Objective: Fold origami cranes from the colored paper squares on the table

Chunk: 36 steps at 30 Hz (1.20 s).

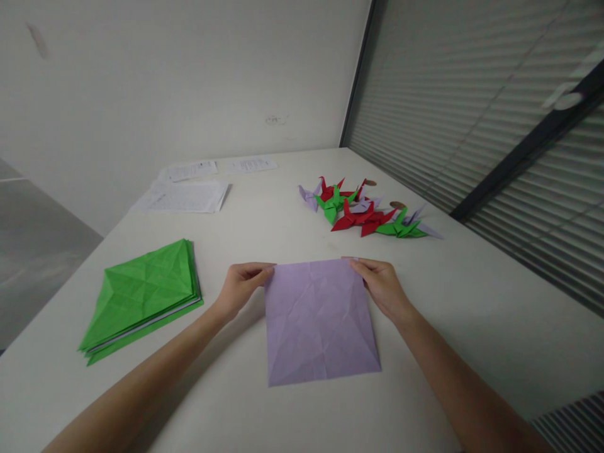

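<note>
The left hand [244, 284] and right hand [381, 286] pinch the two far corners of a square, creased lilac paper sheet [321, 324] above a smooth white desk [255, 233]. To the left lies a stack of creased green paper sheets [148, 283] with a pale layer near its bottom, and beyond it are printed white paper pages [184, 196]. Folded red, green and lilac paper birds [361, 217] cluster at the far right, near grey horizontal slatted blinds [448, 88].
</note>
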Available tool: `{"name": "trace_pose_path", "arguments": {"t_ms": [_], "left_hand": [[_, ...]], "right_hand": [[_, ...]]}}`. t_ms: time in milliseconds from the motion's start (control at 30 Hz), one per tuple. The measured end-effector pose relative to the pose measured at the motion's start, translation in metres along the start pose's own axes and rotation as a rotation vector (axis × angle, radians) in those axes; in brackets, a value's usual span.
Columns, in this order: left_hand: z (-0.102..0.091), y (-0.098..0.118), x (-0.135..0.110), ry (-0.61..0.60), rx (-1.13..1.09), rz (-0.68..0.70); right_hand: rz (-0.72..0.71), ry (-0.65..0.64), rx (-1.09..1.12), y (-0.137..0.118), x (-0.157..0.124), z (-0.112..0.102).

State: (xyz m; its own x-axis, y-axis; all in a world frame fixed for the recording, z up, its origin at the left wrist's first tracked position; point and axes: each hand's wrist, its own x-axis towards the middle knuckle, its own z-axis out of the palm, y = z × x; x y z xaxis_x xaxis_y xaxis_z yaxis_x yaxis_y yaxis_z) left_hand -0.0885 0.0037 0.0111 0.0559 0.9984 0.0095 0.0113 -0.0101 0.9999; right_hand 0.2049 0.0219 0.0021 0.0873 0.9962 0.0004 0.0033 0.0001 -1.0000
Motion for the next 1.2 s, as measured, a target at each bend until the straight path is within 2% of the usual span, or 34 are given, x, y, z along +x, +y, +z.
{"name": "trace_pose_path", "arguments": {"t_ms": [333, 633, 800, 1100, 1200], "left_hand": [[0.000, 0.002, 0.000, -0.011, 0.026, 0.037], [-0.004, 0.003, 0.004, 0.087, 0.005, 0.068], [-0.004, 0.002, 0.005, 0.106, -0.088, 0.065], [-0.001, 0.001, 0.003, 0.010, -0.213, -0.074], [0.001, 0.002, 0.001, 0.013, -0.238, -0.113]], "right_hand": [[-0.063, -0.008, -0.071, -0.003, 0.000, 0.000], [-0.045, 0.021, -0.039, 0.005, 0.002, -0.003], [-0.021, 0.051, 0.025, 0.004, 0.002, -0.002], [0.020, 0.029, 0.073, 0.007, 0.004, 0.001], [0.015, 0.023, 0.056, 0.007, 0.004, 0.001]]}}
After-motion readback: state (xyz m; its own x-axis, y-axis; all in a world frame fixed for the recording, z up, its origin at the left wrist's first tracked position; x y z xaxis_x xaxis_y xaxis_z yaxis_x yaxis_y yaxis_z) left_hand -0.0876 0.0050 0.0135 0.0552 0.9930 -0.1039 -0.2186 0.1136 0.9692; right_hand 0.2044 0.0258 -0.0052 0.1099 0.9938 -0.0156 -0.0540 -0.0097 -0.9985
